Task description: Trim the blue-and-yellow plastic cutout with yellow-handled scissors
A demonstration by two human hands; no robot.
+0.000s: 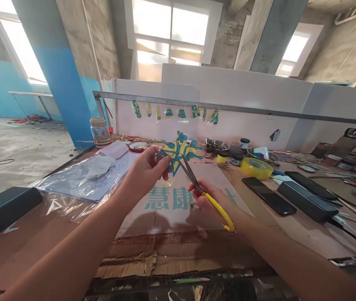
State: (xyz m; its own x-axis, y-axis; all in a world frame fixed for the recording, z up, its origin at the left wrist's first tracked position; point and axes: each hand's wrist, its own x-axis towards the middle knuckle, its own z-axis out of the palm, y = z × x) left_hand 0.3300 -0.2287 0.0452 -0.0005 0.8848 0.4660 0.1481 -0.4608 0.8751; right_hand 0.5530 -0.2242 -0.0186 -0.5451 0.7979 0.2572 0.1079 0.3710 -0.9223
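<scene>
My left hand (152,164) pinches the left side of a blue-and-yellow cut-out (180,149), a flat star-like shape with jagged edges, held up above the table. In my right hand (211,195) is a pair of scissors (217,207) with yellow handles. Their blades point up and left, with the tips at the lower right part of the cut-out; whether they touch it I cannot tell. Below both hands lies a pale sheet (162,215) with large green printed characters, partly hidden by my right hand.
Small blue-and-yellow pieces (182,113) hang along a metal rail. Left are plastic-covered drawings (93,179), a white cloth (101,166) and a glass jar (100,131). Right are a tape roll (256,168), paint pots (221,157), a phone (268,195) and a dark box (306,200).
</scene>
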